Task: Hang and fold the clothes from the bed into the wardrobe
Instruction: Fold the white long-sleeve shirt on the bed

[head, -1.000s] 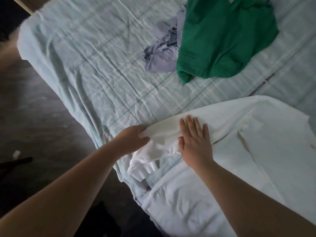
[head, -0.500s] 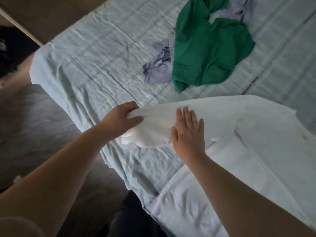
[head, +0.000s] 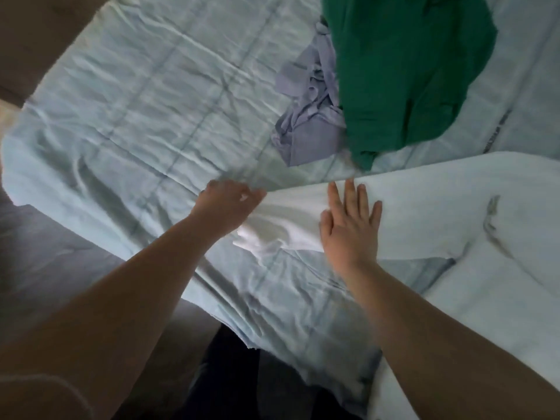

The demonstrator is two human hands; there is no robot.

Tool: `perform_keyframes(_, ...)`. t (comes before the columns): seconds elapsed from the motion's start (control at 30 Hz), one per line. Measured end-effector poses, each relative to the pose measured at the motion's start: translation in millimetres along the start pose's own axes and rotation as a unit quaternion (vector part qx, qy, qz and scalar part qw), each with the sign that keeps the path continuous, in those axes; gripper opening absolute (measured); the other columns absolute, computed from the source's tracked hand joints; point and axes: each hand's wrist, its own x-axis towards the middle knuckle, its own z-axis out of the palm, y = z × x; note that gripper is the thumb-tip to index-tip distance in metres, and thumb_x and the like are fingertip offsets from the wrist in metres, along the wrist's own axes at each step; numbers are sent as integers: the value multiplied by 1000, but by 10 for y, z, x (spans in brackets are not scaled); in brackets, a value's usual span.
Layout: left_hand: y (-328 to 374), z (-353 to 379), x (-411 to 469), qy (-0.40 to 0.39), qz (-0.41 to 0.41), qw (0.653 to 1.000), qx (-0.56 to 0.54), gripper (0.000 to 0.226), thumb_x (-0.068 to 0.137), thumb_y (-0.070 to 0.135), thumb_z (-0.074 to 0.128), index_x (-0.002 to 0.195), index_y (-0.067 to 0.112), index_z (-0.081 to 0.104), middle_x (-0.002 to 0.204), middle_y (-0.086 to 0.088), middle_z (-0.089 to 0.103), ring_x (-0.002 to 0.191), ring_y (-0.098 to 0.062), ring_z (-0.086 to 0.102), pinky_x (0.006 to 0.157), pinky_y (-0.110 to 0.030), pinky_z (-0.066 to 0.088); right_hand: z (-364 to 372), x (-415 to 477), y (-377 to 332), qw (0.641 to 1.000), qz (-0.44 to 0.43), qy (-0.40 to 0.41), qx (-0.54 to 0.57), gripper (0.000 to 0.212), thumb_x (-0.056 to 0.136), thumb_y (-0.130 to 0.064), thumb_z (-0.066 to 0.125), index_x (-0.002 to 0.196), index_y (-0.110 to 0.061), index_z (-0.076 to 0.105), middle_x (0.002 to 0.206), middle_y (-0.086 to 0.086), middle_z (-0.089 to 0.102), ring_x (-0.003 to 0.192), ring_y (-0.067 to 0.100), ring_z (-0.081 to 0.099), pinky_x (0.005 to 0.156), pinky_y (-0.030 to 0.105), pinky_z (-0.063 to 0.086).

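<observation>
A white long-sleeved garment (head: 460, 213) lies spread on the bed at the right. My left hand (head: 227, 204) grips the cuff end of its sleeve (head: 281, 219), lifted a little off the sheet. My right hand (head: 351, 225) lies flat on the sleeve with straight, spread fingers, pressing it down. Beyond them a green garment (head: 406, 71) lies crumpled on the bed. A lilac garment (head: 306, 122) is bunched against its left side, partly under it.
The bed (head: 145, 116) wears a wrinkled pale blue sheet, and its near edge runs diagonally from upper left to lower right. Grey floor (head: 45, 253) shows at the left. Something dark (head: 230, 383) lies on the floor below the bed edge.
My left hand has carried the sleeve end up and away from the bed edge, towards the green garment. My right hand stays flat on the sleeve and has slid along with it.
</observation>
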Motion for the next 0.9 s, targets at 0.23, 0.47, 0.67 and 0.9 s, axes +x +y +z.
perform_keyframes(0.23,-323,-205,-91,-93,168,976,-99,77,60,74,49,107,18,70,101,9,62,94,-7,50,78,-6,31,-15,10,-56,999,21,-31,-22,60,98,-41,28,156,-29,19,165,6,16,152,28,9,119,60,9)
perform_keyframes(0.47,-319,-651,86,-30,47,966,-252,37,87,43,69,75,9,58,65,-2,55,50,-4,46,48,-19,35,-344,50,-444,995,48,56,74,61,99,-39,27,157,-20,20,164,8,18,151,28,12,121,56,8)
perform_keyframes(0.67,-444,-649,241,-36,-50,974,-217,30,84,37,76,84,13,57,85,-8,65,70,-22,61,56,-31,47,-258,170,-819,997,-34,37,56,61,98,-39,32,156,-23,25,163,8,22,151,29,16,119,60,10)
perform_keyframes(0.9,-506,-307,128,-18,-124,955,-269,36,73,39,76,102,20,66,93,0,68,92,-27,67,83,-46,57,-100,172,-847,999,-32,-2,-10,64,95,-42,37,155,-20,28,162,9,23,150,32,18,116,65,10)
